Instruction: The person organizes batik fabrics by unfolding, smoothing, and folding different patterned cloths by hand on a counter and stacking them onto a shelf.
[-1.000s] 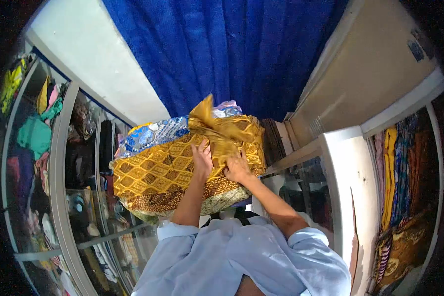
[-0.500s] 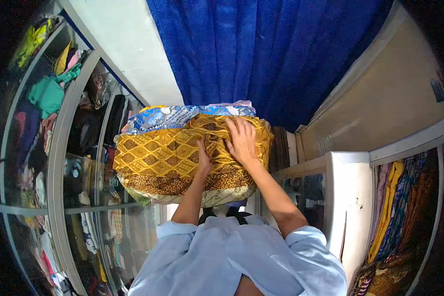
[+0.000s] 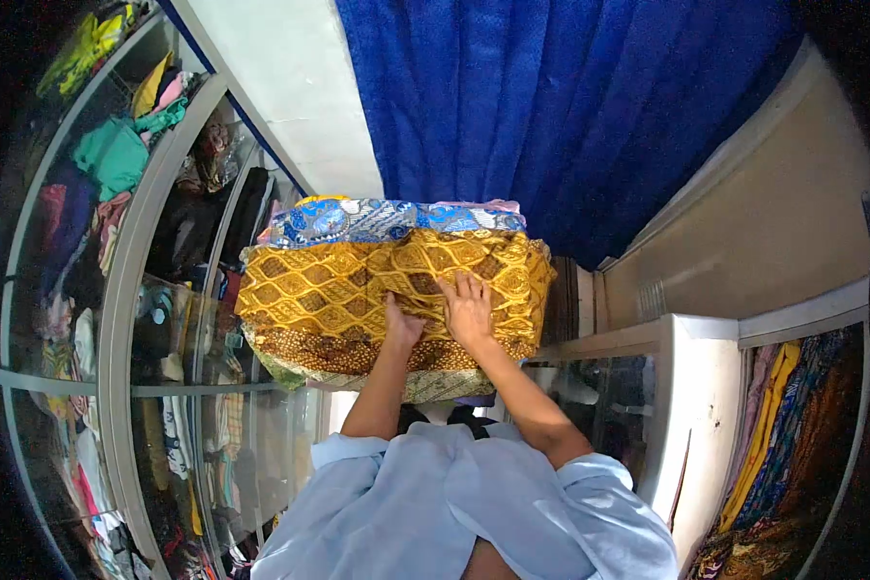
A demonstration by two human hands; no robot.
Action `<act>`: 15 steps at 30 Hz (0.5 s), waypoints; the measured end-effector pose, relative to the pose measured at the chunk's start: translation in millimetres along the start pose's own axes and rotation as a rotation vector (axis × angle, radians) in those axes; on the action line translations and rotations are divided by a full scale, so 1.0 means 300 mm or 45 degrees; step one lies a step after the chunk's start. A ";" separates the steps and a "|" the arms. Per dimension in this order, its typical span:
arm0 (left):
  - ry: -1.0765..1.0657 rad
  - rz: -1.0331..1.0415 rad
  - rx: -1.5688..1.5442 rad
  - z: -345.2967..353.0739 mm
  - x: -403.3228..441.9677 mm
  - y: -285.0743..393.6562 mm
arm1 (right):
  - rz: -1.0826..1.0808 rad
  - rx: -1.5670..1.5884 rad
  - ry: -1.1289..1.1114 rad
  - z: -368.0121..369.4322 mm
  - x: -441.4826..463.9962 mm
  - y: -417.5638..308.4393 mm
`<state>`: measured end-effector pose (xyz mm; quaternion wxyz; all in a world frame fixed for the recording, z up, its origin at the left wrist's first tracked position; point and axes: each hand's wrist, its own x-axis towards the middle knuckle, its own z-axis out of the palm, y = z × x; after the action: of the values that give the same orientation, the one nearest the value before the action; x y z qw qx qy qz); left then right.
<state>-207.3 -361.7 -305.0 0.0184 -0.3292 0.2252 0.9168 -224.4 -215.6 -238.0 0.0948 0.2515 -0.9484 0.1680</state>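
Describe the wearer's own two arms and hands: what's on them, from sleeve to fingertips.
The left hand and right hand are bare, without gloves; no ring, watch or bracelet shows. Both forearms are uncovered. The left sleeve and right sleeve are plain light blue, loose and short, ending near the elbows, and match the light blue top.

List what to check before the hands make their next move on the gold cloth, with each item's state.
1. Right hand resting on the gold cloth, fingers extended: ok.
2. Left hand at the gold cloth, beside the right: ok.
3. Gold cloth smooth around the hands: not ok, creases show there.
4. Blue cloth away from both hands, beyond the gold: ok.
5. Curtain away from both hands: ok.
6. Nothing caught under the right palm: cannot tell, the hand hides it.
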 end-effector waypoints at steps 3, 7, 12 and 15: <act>0.308 0.161 0.039 0.040 -0.051 0.049 | 0.007 -0.149 0.115 -0.068 0.028 -0.059; 0.271 0.264 0.271 -0.020 -0.036 0.095 | 0.214 0.375 -0.298 0.038 0.101 -0.045; 0.072 0.242 0.439 -0.079 0.006 0.155 | 0.041 0.400 -0.058 -0.093 0.072 -0.012; 0.057 0.132 0.478 -0.008 -0.040 0.201 | 0.279 0.593 0.087 -0.181 0.098 0.115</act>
<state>-207.4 -415.4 -275.2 0.0271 -0.3284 0.4094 0.8508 -262.0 -180.5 -189.4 0.0477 0.1566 -0.9019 0.3996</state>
